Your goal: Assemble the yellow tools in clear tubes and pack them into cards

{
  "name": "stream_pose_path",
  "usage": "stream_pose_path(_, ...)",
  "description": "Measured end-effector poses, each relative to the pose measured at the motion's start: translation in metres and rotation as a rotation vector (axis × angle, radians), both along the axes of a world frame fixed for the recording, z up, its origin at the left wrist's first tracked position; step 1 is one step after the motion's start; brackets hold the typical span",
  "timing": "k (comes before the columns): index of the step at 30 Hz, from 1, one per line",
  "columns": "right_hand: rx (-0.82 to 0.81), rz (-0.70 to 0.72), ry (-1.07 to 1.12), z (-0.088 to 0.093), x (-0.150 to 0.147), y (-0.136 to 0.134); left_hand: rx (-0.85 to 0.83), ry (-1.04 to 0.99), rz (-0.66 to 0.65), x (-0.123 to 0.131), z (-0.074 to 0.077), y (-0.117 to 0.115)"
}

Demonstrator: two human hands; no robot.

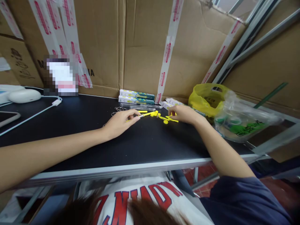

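Observation:
My left hand [122, 122] is closed, thumb against fingers, on a thin yellow stick with a silvery section [141, 116] at the fingertips. Its far end points at a small heap of yellow round caps [156, 113] on the black tabletop. My right hand [184, 113] is bent down over yellow stick-like pieces [172, 119], its fingers pinched together; what lies between them is hidden. Just left of that hand lies a single yellow round cap [166, 122]. A tangle of thin wire or thread [119, 109] lies behind my left hand.
White-and-green slim boxes [136, 97] and clear tubes [140, 107] lie at the back against cardboard [145, 47]. On the right stand a yellow plastic bag [206, 98] and a clear bag [243, 125]. A white cable [30, 118] and a phone [9, 118] lie left.

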State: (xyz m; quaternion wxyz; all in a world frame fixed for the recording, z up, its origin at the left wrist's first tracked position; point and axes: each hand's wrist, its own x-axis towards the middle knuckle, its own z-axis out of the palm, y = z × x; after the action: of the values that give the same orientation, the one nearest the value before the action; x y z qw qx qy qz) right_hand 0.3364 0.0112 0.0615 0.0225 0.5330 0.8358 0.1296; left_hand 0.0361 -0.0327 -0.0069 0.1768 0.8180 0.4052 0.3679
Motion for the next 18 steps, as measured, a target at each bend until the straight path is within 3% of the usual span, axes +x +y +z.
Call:
stream_pose_path(7, -0.029, -0.090, -0.189, -0.015, -0.006, -0.002, 0.049, -0.006, -0.045, 0.002, -0.001, -0.002)
stream_pose_path(18, -0.029, -0.098, -0.233, -0.021, -0.010, 0.001, 0.064, 0.022, -0.053, 0.001, 0.002, -0.004)
